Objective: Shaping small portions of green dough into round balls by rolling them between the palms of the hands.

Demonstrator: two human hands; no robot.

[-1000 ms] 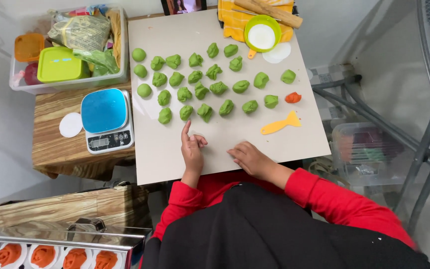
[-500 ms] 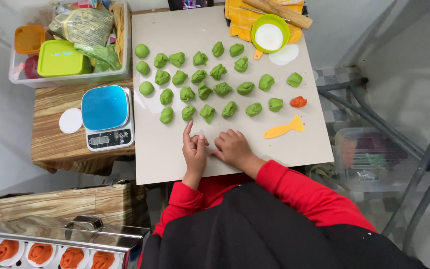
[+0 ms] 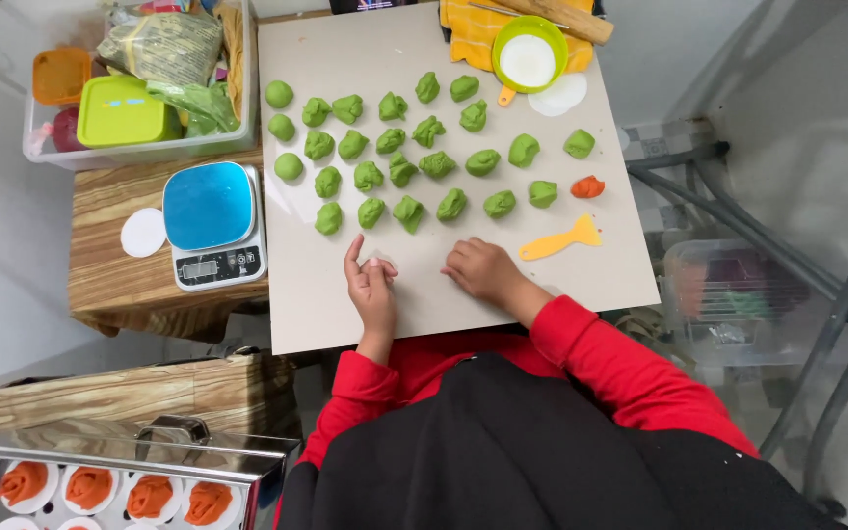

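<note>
Rows of rough green dough lumps (image 3: 409, 157) lay portioned beyond both hands, three rounded smooth. The left hand (image 3: 373, 285), forefinger raised, pinched something too small to identify; the right hand (image 3: 478, 267) rested curled and empty near a yellow plastic scraper (image 3: 561, 238).

Green dough lumps (image 3: 401, 172) dot the beige desk (image 3: 365, 49), with one orange lump (image 3: 588, 186) and a yellow scraper (image 3: 560, 238). The scale (image 3: 210, 226) has a blue top; the sleeves (image 3: 601, 353) are red.
</note>
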